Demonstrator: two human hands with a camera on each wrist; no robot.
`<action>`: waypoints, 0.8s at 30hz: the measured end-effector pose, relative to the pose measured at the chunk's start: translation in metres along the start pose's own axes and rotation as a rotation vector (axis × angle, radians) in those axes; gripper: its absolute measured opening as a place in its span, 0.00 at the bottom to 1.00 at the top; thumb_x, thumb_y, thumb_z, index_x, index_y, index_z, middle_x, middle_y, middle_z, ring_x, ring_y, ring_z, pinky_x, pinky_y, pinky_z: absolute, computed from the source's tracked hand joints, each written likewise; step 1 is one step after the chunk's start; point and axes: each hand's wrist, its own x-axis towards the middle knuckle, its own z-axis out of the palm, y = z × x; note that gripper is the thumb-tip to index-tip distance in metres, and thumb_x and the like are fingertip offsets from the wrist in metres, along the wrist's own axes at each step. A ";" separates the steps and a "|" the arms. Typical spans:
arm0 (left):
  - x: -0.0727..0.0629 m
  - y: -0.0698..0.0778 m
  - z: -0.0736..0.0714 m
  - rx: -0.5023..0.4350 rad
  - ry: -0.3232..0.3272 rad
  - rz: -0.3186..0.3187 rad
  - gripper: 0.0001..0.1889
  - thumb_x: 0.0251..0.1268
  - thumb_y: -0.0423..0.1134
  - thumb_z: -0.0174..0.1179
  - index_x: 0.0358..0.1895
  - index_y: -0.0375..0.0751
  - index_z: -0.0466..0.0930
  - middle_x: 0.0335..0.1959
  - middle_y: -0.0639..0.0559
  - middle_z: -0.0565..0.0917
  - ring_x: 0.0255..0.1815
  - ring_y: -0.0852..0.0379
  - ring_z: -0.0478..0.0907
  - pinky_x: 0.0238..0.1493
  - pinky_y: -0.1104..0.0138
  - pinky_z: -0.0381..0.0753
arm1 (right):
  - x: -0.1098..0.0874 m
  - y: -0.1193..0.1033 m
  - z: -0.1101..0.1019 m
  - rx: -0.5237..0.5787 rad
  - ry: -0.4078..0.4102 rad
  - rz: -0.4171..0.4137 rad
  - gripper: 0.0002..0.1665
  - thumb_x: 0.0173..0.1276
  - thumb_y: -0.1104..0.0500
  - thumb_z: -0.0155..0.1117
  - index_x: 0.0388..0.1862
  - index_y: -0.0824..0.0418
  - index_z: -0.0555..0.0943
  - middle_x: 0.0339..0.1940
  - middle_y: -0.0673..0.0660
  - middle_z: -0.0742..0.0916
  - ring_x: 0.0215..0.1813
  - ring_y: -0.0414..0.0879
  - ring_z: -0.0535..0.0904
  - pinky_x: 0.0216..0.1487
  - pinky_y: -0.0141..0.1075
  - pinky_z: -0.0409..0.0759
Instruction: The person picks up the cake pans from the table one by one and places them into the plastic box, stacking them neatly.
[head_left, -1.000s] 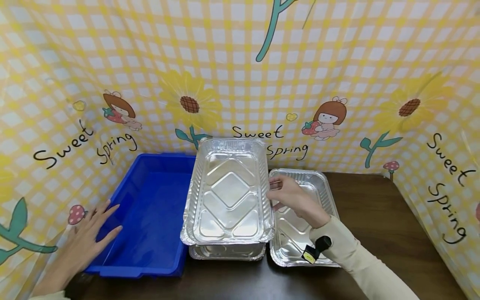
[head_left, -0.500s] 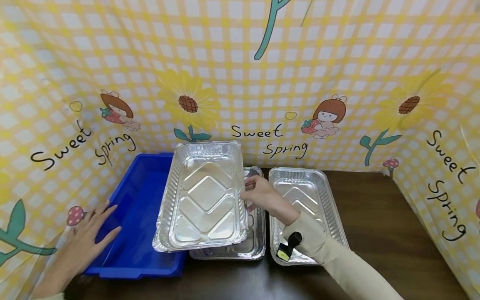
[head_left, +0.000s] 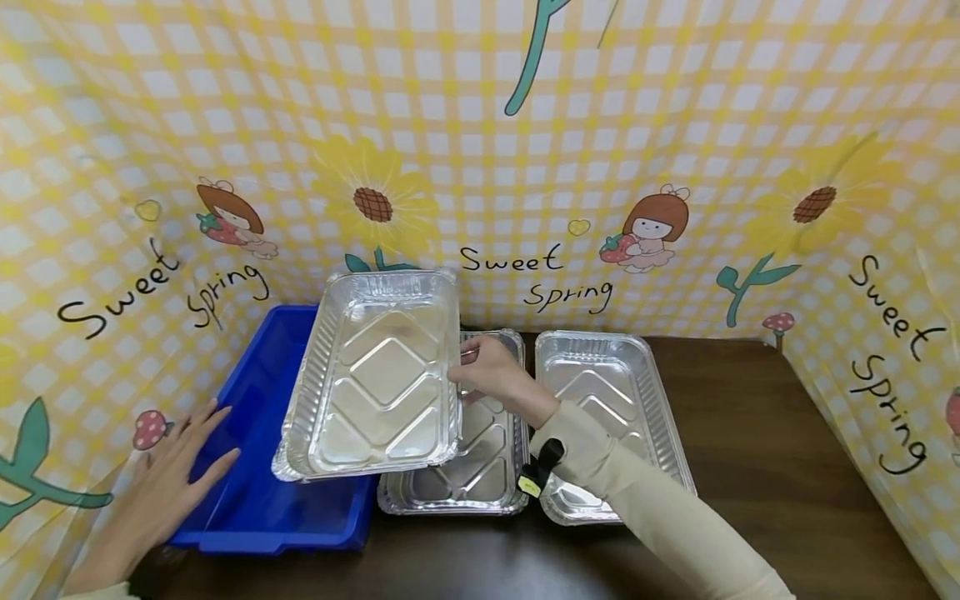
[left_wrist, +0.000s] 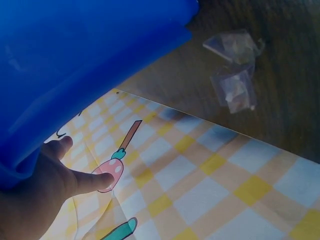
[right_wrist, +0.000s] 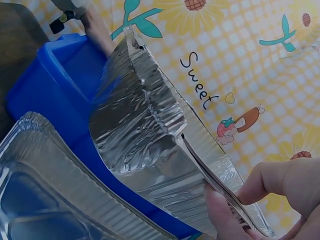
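Note:
My right hand [head_left: 495,371] pinches the right rim of a foil tray [head_left: 382,383], thumb on one side and fingers on the other in the right wrist view. That tray is raised and slightly tilted, overlapping the right part of a blue plastic bin [head_left: 277,546]. Below and to its right, a second foil tray [head_left: 480,492] lies on the table, partly covered by the held one. My left hand [head_left: 168,479] rests with spread, straight fingers at the bin's left wall. The left wrist view shows the bin's blue side [left_wrist: 90,60] right beside that hand.
A third foil tray [head_left: 600,400] lies to the right on the dark wooden table [head_left: 750,450], under my right forearm. A checked cloth [head_left: 480,150] with printed flowers walls in the back and sides. Crumpled clear plastic pieces [left_wrist: 235,90] lie on the table near the bin.
My right hand has carried the held foil tray leftward, from above the middle tray to over the blue bin, uncovering more of the middle tray. My left hand has stayed put.

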 end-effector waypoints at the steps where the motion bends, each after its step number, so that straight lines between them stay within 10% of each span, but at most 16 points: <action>1: 0.000 0.000 0.000 -0.001 0.001 0.003 0.38 0.83 0.54 0.54 0.84 0.39 0.54 0.86 0.32 0.48 0.83 0.22 0.38 0.68 0.20 0.26 | 0.001 0.000 0.002 -0.001 -0.001 -0.004 0.31 0.63 0.71 0.63 0.66 0.76 0.71 0.57 0.69 0.82 0.44 0.53 0.85 0.32 0.38 0.89; 13: -0.004 -0.003 0.001 -0.074 0.025 0.058 0.31 0.87 0.47 0.47 0.85 0.41 0.55 0.87 0.35 0.50 0.85 0.27 0.37 0.69 0.21 0.24 | 0.013 0.001 0.023 0.040 0.015 0.008 0.30 0.64 0.72 0.66 0.65 0.75 0.71 0.58 0.71 0.83 0.48 0.58 0.87 0.33 0.39 0.89; 24: -0.002 -0.004 -0.001 -0.080 0.055 0.086 0.31 0.87 0.46 0.49 0.84 0.41 0.57 0.86 0.34 0.52 0.85 0.26 0.40 0.71 0.23 0.26 | 0.023 0.008 0.044 0.070 0.043 -0.021 0.23 0.63 0.73 0.67 0.56 0.76 0.74 0.44 0.63 0.86 0.25 0.45 0.82 0.34 0.45 0.90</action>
